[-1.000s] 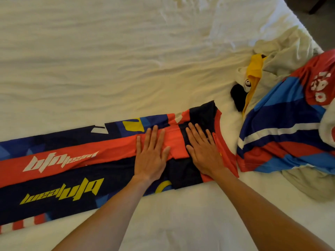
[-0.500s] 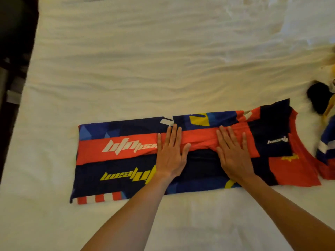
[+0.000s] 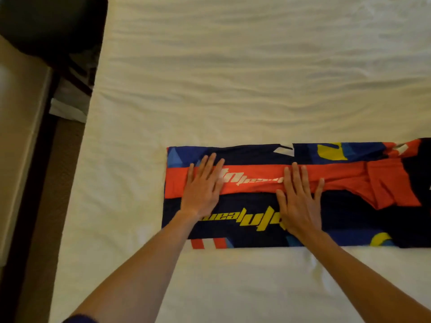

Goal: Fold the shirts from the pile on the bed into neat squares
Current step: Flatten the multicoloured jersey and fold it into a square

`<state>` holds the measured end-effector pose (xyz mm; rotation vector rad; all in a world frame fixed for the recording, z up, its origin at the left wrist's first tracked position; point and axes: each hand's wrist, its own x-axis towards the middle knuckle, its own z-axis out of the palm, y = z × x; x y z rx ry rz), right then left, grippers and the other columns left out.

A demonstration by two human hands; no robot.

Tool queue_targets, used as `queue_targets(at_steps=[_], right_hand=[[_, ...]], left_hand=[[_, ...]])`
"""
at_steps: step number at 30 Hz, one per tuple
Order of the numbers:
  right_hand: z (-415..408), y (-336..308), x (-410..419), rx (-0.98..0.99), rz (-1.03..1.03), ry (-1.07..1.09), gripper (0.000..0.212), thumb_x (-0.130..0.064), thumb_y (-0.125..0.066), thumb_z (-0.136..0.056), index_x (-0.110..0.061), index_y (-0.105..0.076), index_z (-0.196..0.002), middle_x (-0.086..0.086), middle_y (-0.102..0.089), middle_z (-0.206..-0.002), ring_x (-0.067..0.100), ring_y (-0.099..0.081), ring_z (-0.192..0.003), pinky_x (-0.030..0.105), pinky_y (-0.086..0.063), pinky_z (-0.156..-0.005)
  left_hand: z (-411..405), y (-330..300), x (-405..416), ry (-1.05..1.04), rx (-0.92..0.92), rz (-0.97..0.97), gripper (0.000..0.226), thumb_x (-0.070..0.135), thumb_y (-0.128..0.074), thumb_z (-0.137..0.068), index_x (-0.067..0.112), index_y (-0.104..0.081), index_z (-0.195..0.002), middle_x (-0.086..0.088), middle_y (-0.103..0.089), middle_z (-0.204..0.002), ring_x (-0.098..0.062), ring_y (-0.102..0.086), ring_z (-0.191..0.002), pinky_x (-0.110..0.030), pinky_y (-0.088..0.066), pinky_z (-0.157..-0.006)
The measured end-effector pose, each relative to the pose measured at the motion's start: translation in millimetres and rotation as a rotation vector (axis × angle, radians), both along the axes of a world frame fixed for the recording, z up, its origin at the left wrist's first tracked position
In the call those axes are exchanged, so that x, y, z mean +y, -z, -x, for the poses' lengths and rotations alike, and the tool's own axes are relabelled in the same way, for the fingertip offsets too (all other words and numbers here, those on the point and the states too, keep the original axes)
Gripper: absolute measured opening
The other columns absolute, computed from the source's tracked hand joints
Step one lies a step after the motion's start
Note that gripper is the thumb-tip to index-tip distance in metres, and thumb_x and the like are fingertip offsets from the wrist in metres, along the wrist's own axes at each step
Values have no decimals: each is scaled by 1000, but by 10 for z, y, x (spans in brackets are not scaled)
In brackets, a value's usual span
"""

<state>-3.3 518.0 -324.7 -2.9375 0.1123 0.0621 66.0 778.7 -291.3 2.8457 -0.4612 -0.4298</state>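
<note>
A navy, red and blue sports shirt (image 3: 349,206) with yellow and white lettering lies folded into a long strip across the white bed (image 3: 233,89). Its right end runs out of view. My left hand (image 3: 203,190) lies flat with straight fingers near the strip's left end, over the red band. My right hand (image 3: 298,201) presses flat on the middle of the strip, fingers spread. The pile of other shirts is out of view.
The bed's left edge runs down the view, with a dark gap and a beige piece of furniture (image 3: 21,136) beyond it. A dark object (image 3: 51,22) sits at the top left. White sheet stretches behind and in front of the shirt.
Both hands have slid leftward along the shirt, flat on the cloth. My view has swung left, so the shirt pile has left the frame and the bed's left edge shows.
</note>
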Motion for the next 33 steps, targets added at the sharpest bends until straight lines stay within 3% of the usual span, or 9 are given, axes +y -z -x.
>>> queue_targets(at_steps=[3,6,9,12,16,22,26,29,33], right_hand=[[95,-130,327,-73,-116,-29,63,-41,-26,-101,-11,-20,-157,6,-10,-166,25,-5,-153,62,1,-119],[319,-334,956,-120,-292,-353,64,-46,-45,-95,-17,-37,-152,5,-28,-161,26,-25,-149,58,-11,-120],[515,-406,1529,-35,-316,-558,68,-64,-55,-82,-29,-50,-140,-1,-52,-139,21,-53,-119,43,-44,-100],[547,-348,1827,-11,-291,-494,55,-60,-69,-76,-32,-63,-123,-5,-57,-119,17,-58,-96,35,-51,-81],[499,-423,1877,-38,-535,-372,17,-31,-71,-84,-29,-76,-100,-9,-64,-98,13,-62,-85,33,-50,-72],[544,-807,1346,-152,-1052,124,12,-13,-64,-90,-19,-72,-97,-14,-65,-90,4,-60,-77,14,-45,-67],[729,-831,798,-193,-1248,639,22,-9,-61,-91,-27,-73,-86,-5,-66,-74,9,-59,-64,26,-45,-59],[850,-799,378,-127,-1336,955,29,-7,-57,-98,-22,-70,-78,10,-63,-69,17,-57,-65,40,-48,-62],[868,-732,-125,24,-1568,1276,11,-9,-57,-97,-3,-64,-103,26,-70,-93,28,-71,-72,35,-56,-56]], left_hand=[[-74,-83,586,-236,-129,65,59,46,-21,-103,17,-41,-150,-6,-21,-164,-23,-13,-153,-47,-4,-122],[-266,-178,770,-315,-255,137,32,16,-45,-101,10,-62,-128,-15,-41,-152,-32,-35,-143,-57,-28,-116],[-497,-280,753,-442,-102,267,34,12,-51,-98,13,-58,-131,-13,-45,-148,-30,-41,-138,-47,-38,-109],[-725,-325,716,-614,65,170,45,24,-62,-93,12,-51,-135,-10,-55,-135,-32,-47,-129,-44,-41,-104],[-858,-542,677,-719,173,230,14,23,-68,-84,10,-68,-89,-6,-63,-82,-30,-62,-93,-31,-42,-69],[-927,-1154,83,-669,165,377,31,23,-75,-73,15,-48,-59,1,-50,-61,-19,-46,-61,-29,-35,-54],[-1045,-1272,-800,-465,225,434,17,24,-74,-75,16,-65,-87,1,-62,-82,-15,-59,-69,-28,-45,-52],[-1066,-1136,-1531,-338,323,462,18,30,-74,-80,14,-71,-87,-3,-66,-80,-16,-62,-60,-25,-47,-41],[-1081,-852,-2054,-177,455,211,57,71,-62,-77,15,-65,-72,1,-65,-83,-21,-61,-81,-35,-50,-73]])
